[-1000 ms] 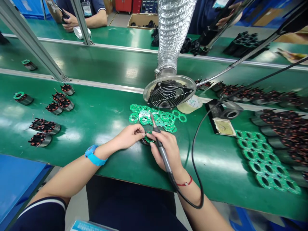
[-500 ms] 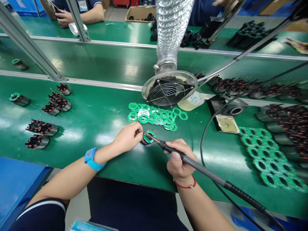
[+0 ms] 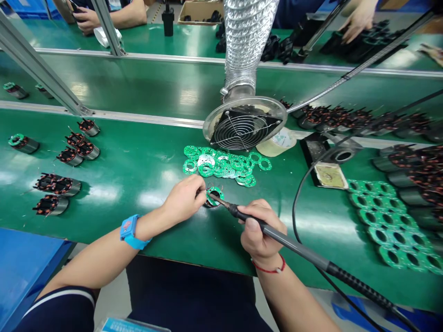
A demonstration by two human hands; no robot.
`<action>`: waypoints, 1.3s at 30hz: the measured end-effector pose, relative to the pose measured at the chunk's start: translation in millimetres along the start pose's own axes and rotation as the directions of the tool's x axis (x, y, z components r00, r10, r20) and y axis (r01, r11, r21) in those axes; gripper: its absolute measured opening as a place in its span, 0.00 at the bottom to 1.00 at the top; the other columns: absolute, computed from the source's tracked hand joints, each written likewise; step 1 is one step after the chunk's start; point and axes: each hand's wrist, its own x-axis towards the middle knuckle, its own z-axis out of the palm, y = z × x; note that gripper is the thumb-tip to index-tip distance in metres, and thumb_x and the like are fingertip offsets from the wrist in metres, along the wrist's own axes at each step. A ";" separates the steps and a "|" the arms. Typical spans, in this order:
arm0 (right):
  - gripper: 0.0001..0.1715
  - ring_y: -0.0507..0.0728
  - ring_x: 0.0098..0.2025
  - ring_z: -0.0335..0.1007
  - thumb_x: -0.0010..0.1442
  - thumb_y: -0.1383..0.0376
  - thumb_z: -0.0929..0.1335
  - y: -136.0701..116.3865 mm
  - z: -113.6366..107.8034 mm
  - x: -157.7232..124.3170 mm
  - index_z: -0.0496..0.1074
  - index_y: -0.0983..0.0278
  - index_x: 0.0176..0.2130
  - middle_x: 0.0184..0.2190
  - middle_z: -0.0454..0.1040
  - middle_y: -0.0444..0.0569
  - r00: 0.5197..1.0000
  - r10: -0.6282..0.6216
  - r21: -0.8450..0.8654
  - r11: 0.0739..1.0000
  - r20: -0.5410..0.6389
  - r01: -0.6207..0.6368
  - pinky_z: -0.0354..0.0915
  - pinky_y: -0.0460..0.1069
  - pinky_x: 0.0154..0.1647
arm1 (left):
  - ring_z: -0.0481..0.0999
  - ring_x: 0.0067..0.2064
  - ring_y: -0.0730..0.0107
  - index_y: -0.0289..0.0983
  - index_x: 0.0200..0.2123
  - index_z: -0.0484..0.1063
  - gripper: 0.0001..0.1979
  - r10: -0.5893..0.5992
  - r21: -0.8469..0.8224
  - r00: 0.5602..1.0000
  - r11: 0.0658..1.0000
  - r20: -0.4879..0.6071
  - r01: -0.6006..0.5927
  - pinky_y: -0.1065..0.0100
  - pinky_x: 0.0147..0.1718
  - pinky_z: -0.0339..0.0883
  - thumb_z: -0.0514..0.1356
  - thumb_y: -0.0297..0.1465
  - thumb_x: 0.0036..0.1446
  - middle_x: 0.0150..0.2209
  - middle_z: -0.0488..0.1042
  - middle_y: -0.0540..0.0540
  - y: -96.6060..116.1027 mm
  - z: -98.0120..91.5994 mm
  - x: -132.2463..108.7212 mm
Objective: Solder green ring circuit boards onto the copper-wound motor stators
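My right hand (image 3: 261, 230) is closed around the grey handle of a soldering iron (image 3: 294, 244), held like a pen. The iron's tip points left and reaches the green ring-shaped circuit board (image 3: 217, 191) on top of a motor stator (image 3: 212, 204), which sits on the bench in front of me. At the stator's left side, the thumb and fingers of my left hand (image 3: 187, 196) are pinched together close to the board's edge. Whatever lies between those fingertips is hidden. Just beyond the stator is a loose pile of green ring boards (image 3: 228, 167).
A fume extractor hood (image 3: 244, 124) hangs over the pile. Wound stators (image 3: 58, 184) stand at left, more at far right beside a green board panel (image 3: 391, 221). The iron's stand (image 3: 328, 159) and a tape roll (image 3: 277, 142) are behind. A co-worker's hand (image 3: 360, 20) is across the bench.
The soldering iron's tip has shifted slightly left across the ring board. My left hand stays pinched in place. Across the bench, a co-worker's hand has come down onto black parts.
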 end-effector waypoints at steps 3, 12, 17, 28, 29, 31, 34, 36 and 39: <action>0.08 0.55 0.21 0.64 0.61 0.62 0.63 0.2 -1.1 0.3 0.70 0.58 0.40 0.21 0.68 0.42 1.000 -0.012 -0.021 1.000 0.011 0.012 0.62 0.53 0.26 | 0.62 0.30 0.70 0.39 0.26 0.57 0.07 0.005 0.028 1.000 1.000 -0.004 -0.005 0.68 0.31 0.56 0.52 0.24 0.54 0.27 0.63 0.50 0.4 0.6 -0.1; 0.24 0.60 0.40 0.77 0.64 0.66 0.62 0.3 10.2 2.5 0.59 0.59 0.59 0.40 0.78 0.50 0.989 0.147 -0.029 0.989 -0.028 -0.148 0.71 0.59 0.42 | 0.64 0.32 0.68 0.39 0.27 0.58 0.06 0.071 0.106 0.997 0.992 -0.013 -0.070 0.66 0.32 0.58 0.51 0.24 0.55 0.29 0.64 0.49 -0.8 1.9 -0.3; 0.24 0.61 0.53 0.70 0.63 0.65 0.64 4.5 17.1 8.6 0.60 0.59 0.57 0.50 0.74 0.53 0.950 0.248 -0.151 0.963 0.191 -0.222 0.67 0.60 0.52 | 0.66 0.34 0.67 0.38 0.31 0.60 0.03 0.015 -0.005 1.000 1.000 0.012 -0.015 0.66 0.35 0.61 0.52 0.25 0.56 0.32 0.67 0.48 -2.5 -0.6 -2.0; 0.23 0.59 0.39 0.76 0.63 0.67 0.63 -0.6 10.7 6.3 0.62 0.58 0.58 0.38 0.79 0.49 0.985 0.163 -0.129 0.979 0.050 -0.155 0.69 0.57 0.43 | 0.65 0.29 0.74 0.37 0.30 0.63 0.03 -0.134 -0.277 0.982 0.946 0.135 0.167 0.72 0.28 0.58 0.54 0.28 0.56 0.27 0.67 0.53 -2.6 -7.2 -2.0; 0.22 0.58 0.36 0.76 0.63 0.66 0.63 -1.3 8.0 4.8 0.64 0.58 0.56 0.35 0.79 0.47 0.992 0.124 -0.092 0.988 0.012 -0.122 0.69 0.56 0.40 | 0.64 0.28 0.74 0.37 0.29 0.63 0.04 -0.148 -0.285 0.979 0.941 0.137 0.182 0.72 0.27 0.56 0.54 0.28 0.56 0.26 0.66 0.53 -2.5 -7.7 -1.2; 0.17 0.57 0.29 0.74 0.63 0.64 0.63 -1.6 3.1 1.9 0.69 0.58 0.51 0.29 0.78 0.46 0.997 0.069 0.011 0.998 -0.038 -0.069 0.68 0.55 0.33 | 0.63 0.28 0.75 0.37 0.28 0.63 0.05 -0.167 -0.296 0.977 0.934 0.132 0.199 0.72 0.27 0.55 0.53 0.28 0.57 0.25 0.65 0.54 -2.3 -8.2 -0.2; 0.12 0.55 0.22 0.68 0.63 0.63 0.62 -0.4 -1.2 -1.0 0.73 0.59 0.43 0.22 0.73 0.43 0.997 0.043 0.124 0.992 -0.060 -0.035 0.64 0.53 0.26 | 0.62 0.27 0.75 0.37 0.27 0.62 0.06 -0.181 -0.299 0.975 0.930 0.129 0.212 0.72 0.26 0.54 0.53 0.29 0.57 0.25 0.64 0.54 -1.9 -7.4 0.4; 0.11 0.54 0.20 0.66 0.62 0.63 0.63 0.1 -1.6 -1.3 0.73 0.60 0.41 0.21 0.72 0.43 0.998 0.041 0.147 0.989 -0.042 -0.034 0.62 0.52 0.25 | 0.62 0.27 0.75 0.37 0.27 0.62 0.06 -0.182 -0.292 0.975 0.933 0.126 0.212 0.72 0.26 0.53 0.53 0.29 0.57 0.24 0.64 0.54 -1.6 -6.6 0.5; 0.10 0.54 0.20 0.65 0.61 0.64 0.63 0.1 -0.6 -0.6 0.73 0.60 0.40 0.20 0.72 0.43 0.998 0.061 0.151 0.987 -0.003 -0.060 0.61 0.52 0.26 | 0.62 0.27 0.74 0.37 0.27 0.62 0.06 -0.175 -0.275 0.978 0.940 0.115 0.201 0.72 0.26 0.53 0.52 0.28 0.57 0.24 0.64 0.54 -0.6 -5.9 0.9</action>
